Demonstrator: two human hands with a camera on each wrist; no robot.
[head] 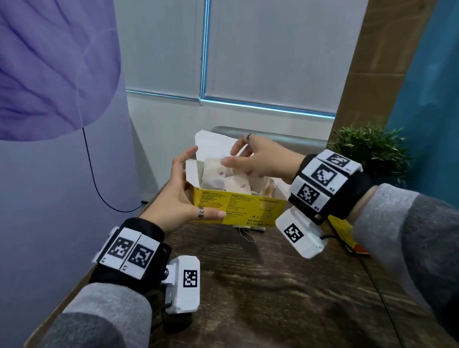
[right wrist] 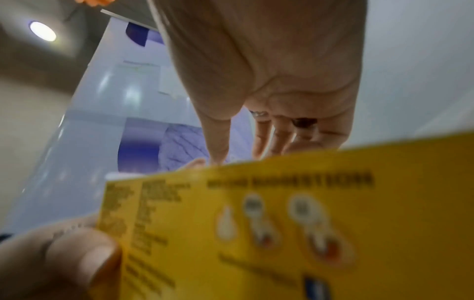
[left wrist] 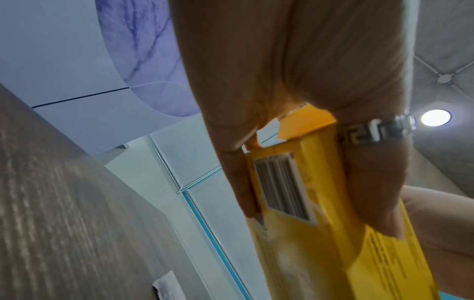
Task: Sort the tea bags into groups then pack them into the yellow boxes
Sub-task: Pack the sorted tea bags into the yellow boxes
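Observation:
My left hand (head: 187, 189) grips an open yellow box (head: 241, 208) above the table, its ringed thumb on the front face and its fingers round the left end. The left wrist view shows the same grip on the yellow box (left wrist: 307, 233), with the barcode side facing the camera. Several pale tea bags (head: 220, 175) stand inside, under the raised white lid (head: 207, 141). My right hand (head: 230, 156) reaches into the box from the right, thumb and straight fingers touching the tops of the tea bags. In the right wrist view the fingers (right wrist: 271, 138) dip behind the box wall (right wrist: 256, 223).
On the dark wooden table (head: 257, 293), a tea bag with loose string (head: 246, 230) lies under the box. A second yellow pack (head: 343, 234) sits below my right wrist. A small green plant (head: 369, 149) and a cardboard panel (head: 377, 57) stand at the right.

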